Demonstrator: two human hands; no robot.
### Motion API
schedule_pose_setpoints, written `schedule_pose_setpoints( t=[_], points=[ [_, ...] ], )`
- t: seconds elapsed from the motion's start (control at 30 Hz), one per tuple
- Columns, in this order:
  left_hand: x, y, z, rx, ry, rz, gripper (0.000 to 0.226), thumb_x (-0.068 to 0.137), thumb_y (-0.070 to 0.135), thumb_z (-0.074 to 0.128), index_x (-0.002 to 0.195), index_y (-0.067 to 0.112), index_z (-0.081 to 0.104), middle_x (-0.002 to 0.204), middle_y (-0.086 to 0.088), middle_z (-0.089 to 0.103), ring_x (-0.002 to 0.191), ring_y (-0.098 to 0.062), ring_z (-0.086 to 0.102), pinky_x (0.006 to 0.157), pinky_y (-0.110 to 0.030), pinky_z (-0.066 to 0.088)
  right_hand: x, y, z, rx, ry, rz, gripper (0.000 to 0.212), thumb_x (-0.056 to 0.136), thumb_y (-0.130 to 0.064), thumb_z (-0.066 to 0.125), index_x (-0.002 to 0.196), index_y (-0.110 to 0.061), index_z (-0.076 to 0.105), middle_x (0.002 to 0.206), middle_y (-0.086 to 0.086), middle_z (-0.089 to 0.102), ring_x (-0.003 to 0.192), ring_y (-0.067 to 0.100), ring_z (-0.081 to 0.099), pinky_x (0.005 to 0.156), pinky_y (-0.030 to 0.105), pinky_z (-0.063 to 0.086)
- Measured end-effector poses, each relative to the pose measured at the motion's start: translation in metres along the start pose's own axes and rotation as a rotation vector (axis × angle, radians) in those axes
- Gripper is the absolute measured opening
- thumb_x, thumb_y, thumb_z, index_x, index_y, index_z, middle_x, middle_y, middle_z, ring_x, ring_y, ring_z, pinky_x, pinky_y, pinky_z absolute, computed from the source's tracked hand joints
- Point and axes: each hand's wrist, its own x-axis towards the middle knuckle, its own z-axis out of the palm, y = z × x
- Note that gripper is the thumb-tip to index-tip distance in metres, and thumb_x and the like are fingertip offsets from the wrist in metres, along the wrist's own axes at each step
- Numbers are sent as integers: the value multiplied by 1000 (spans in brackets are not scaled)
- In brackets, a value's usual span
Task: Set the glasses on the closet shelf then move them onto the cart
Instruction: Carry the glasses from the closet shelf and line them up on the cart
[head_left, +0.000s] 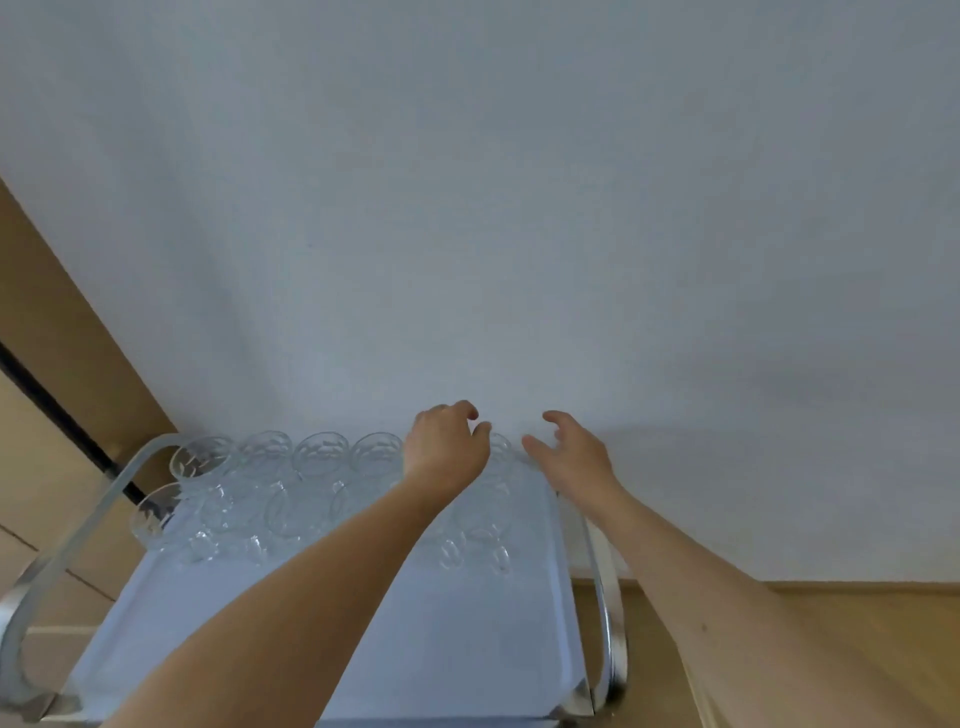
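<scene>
Head view looks down on a cart (363, 649) with a flat, smooth, pale blue top and shiny bent metal rails (608, 597) on its sides. Clear, round glasses (322, 454) with cut patterns stand in rows at the far end of the cart, toward 12 o'clock, next to a plain white wall (519, 208). Brown wood floor (857, 649) shows at 4 o'clock.

Both bare arms reach out over the cart. At 12 o'clock, the left hand (447, 447) is over the far row, fingers curled loosely, holding nothing I can see. A glass rim (501, 447) peeks out just beside its fingertips. At 1 o'clock, the right hand (571, 449) has its fingers spread and bent, empty, near that same glass.
</scene>
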Motion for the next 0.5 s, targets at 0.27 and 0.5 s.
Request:
schedule_pose_setpoints(
  t=[0.27,0.5],
  points=[
    [13,103,12,97,-53,425,44,101,42,51,140,21,55,141,-4,58,134,-27,45,106,-41,42,-25,13,-114,-331,207,-2,66,96,-51,56,154,-27,35,151,7,44,139,30,37,111,42,38],
    [-20,199,44,59,-107,712,47,100,43,54,141,20,54,141,-4,57,136,-28,42,108,-42,41,-74,50,-202,-446,368,100,68,97,-51,56,155,-27,30,154,7,40,142,33,31,113,45,35]
  ],
)
